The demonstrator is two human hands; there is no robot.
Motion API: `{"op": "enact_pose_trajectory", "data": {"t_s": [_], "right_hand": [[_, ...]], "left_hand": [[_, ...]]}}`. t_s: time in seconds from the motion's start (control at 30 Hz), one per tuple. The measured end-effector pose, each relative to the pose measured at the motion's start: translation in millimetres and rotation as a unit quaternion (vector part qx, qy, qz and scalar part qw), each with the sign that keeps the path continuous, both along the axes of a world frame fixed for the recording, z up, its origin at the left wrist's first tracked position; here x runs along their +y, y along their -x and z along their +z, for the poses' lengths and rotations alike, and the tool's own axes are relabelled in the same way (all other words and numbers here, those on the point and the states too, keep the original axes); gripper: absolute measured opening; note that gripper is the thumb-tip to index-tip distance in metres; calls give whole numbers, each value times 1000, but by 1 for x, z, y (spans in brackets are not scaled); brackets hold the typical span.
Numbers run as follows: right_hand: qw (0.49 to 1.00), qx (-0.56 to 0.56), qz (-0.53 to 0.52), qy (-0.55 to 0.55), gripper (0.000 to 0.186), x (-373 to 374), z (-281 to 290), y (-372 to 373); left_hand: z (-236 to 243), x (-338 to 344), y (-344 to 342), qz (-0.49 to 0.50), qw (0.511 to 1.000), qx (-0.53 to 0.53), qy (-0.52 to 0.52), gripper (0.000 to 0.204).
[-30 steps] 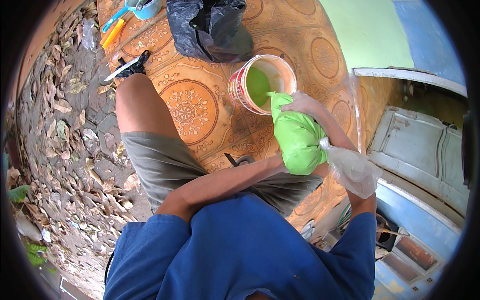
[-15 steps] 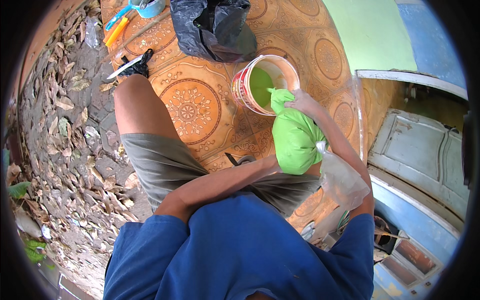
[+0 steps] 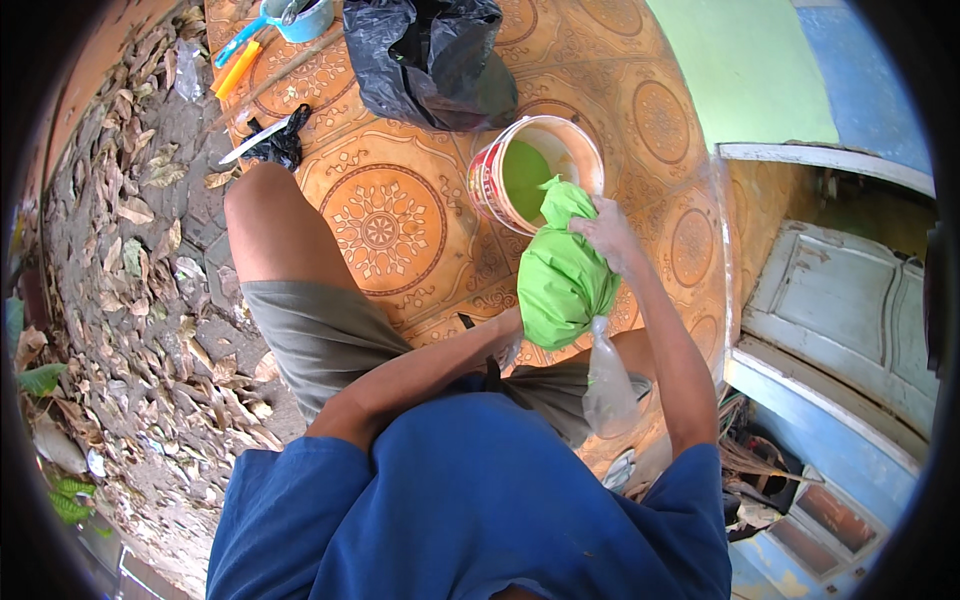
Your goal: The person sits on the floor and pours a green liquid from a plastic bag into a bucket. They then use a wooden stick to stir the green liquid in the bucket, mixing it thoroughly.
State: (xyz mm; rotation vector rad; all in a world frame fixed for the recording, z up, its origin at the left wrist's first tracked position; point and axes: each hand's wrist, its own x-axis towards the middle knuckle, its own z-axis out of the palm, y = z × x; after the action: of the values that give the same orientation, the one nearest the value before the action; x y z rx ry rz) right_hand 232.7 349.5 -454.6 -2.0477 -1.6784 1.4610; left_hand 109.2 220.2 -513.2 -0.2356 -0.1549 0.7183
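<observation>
My right hand (image 3: pixel 604 235) is closed on the upper, twisted end of a plump green bag (image 3: pixel 560 290), which has a clear, empty plastic tail (image 3: pixel 610 385) hanging toward me. My left hand (image 3: pixel 506 340) holds the bag's lower left side from underneath, its fingers partly hidden. The bag's narrow green tip lies just over the near rim of a white and red bucket (image 3: pixel 483 178), in which smooth green liquid (image 3: pixel 522 160) shows. My bare knee (image 3: pixel 265 200) is left of the bucket.
Patterned orange tiles (image 3: pixel 380 240) bear a black plastic bag (image 3: pixel 420 70), light blue dipper (image 3: pixel 300 20), yellow tool (image 3: pixel 238 70), white blade (image 3: pixel 252 140) and stick. Dry leaves (image 3: pixel 150 260) cover paving at left; a green-and-blue wall (image 3: pixel 750 70) and pale door panel (image 3: pixel 840 315) are right.
The green bag has shifted left and toward me, both hands moving with it. Its clear tail has swung leftward and now dangles lower. The view has shifted slightly.
</observation>
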Motion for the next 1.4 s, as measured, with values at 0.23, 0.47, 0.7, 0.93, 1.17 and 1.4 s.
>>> {"op": "enact_pose_trajectory", "data": {"t_s": [0.23,0.47,0.7,0.93,1.17,1.4], "right_hand": [[963,234,-134,25,32,-20,-14,3],[897,345,-274,33,21,-20,-15,7],[925,282,-252,-43,17,-21,-32,0],[938,241,-209,-138,17,-26,-39,-3],[929,229,-227,-181,17,-38,-26,9],[889,310,-286,-177,17,-55,-21,15]], "left_hand": [[-48,-1,10,8,994,103,45,33],[-101,9,-15,16,965,253,72,33],[-140,9,-23,17,937,338,81,34],[-158,2,-14,23,939,339,58,34],[-178,-5,8,66,897,429,-81,35],[-145,19,43,-140,841,523,18,40]]}}
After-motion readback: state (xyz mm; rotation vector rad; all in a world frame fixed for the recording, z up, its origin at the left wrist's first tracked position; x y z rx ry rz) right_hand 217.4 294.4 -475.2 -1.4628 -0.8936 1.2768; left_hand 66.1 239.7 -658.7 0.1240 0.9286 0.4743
